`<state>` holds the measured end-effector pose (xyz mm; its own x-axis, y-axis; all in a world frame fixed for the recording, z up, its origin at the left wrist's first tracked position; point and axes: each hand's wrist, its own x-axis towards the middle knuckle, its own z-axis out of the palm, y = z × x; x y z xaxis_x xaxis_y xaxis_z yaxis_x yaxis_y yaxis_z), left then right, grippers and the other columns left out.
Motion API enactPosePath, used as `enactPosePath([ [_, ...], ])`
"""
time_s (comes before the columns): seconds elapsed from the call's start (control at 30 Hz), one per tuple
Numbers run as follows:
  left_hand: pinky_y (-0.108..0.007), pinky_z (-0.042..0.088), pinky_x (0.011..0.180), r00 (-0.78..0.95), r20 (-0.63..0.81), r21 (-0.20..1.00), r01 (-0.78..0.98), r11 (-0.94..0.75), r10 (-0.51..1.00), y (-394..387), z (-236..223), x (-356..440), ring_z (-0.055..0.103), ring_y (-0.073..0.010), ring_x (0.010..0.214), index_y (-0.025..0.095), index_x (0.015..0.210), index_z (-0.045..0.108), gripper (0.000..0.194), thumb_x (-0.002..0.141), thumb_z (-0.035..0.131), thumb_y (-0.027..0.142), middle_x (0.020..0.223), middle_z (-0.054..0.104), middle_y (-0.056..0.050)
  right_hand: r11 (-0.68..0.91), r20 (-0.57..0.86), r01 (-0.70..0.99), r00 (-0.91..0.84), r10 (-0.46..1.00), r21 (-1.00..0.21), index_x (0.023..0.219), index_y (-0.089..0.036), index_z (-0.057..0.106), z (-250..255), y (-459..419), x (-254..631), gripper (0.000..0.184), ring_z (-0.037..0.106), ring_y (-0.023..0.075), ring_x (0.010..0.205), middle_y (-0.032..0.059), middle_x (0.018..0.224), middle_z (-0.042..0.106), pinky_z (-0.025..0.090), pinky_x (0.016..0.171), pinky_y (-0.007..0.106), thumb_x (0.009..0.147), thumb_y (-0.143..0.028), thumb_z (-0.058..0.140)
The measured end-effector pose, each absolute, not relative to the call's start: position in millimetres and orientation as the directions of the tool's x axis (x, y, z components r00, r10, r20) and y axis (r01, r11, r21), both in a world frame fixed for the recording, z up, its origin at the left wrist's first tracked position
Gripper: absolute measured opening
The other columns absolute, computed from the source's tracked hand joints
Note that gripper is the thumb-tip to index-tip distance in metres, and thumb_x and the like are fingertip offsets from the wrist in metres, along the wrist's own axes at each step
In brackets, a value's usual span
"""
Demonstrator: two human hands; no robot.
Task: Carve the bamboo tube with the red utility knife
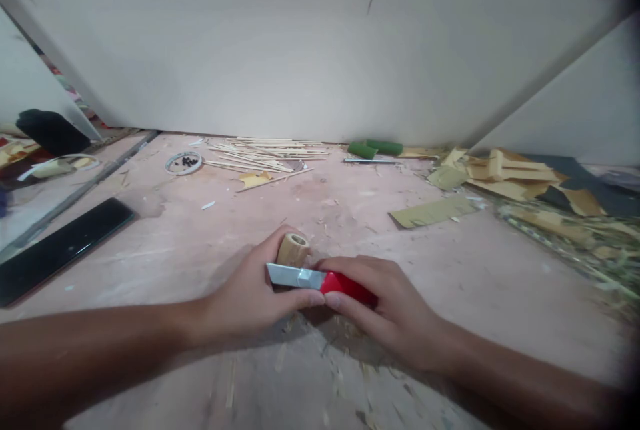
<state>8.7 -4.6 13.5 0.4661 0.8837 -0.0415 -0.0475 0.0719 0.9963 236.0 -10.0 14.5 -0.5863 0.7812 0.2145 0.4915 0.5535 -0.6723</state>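
Observation:
My left hand [263, 283] is wrapped round a short piece of bamboo [291, 251], whose pale hollow end points up and away from me. In my right hand [383, 287] is a utility knife [345, 287] with a red handle, its wide blade [285, 275] pointing left. The blade lies across the near side of the bamboo; whether it touches the surface I cannot tell. My left thumb stretches along under the blade, its tip close to my right thumb. The lower part of the bamboo is hidden by my left hand.
A black phone [65, 243] lies at left. Farther back are a round lid [183, 163] with dark bits, thin sticks [265, 153], green bamboo pieces [375, 148] and a sandpaper strip [435, 212]. Folded brown paper [520, 173] lies at right. A white panel [310, 43] closes the back.

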Motion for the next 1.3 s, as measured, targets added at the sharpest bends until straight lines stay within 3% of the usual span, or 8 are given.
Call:
enactPosePath([
  [0.4,-0.024,0.044,0.072,0.463,-0.049,0.998,0.049,0.03,0.885,-3.5,13.6,6.2,0.054,-0.0129,0.079,0.022,0.101,0.053,0.035,0.084,0.083,0.025,0.087,0.06,0.005,0.517,0.156,0.523,-0.585,0.796,-0.677,0.125,-0.024,0.065,16.8,-11.1,236.2,0.027,0.069,0.0222,0.085,0.0054,0.101,0.077,0.051,0.079,0.032,0.104,-0.038,0.055],
  [0.63,-0.025,0.043,0.07,0.446,-0.064,0.997,0.066,0.039,0.893,-3.7,14.0,6.7,0.052,-0.0137,0.078,0.022,0.101,0.055,0.036,0.082,0.084,0.029,0.086,0.06,0.004,0.552,0.18,0.489,-0.617,0.766,-0.676,0.123,-0.025,0.067,16.6,-8.3,237.0,0.025,0.071,0.0217,0.09,0.0055,0.108,0.077,0.052,0.082,0.031,0.107,-0.038,0.054],
  [1.3,-0.022,0.037,0.06,0.357,-0.037,0.987,0.16,-0.023,0.933,-1.8,14.1,6.7,0.046,-0.0111,0.068,0.02,0.078,0.051,0.041,0.075,0.089,0.033,0.072,0.052,0.007,0.559,0.225,0.495,-0.581,0.782,-0.666,0.132,-0.026,0.067,9.0,-8.4,237.9,0.03,0.073,0.0226,0.096,0.0046,0.119,0.079,0.052,0.083,0.032,0.105,-0.037,0.058],
])
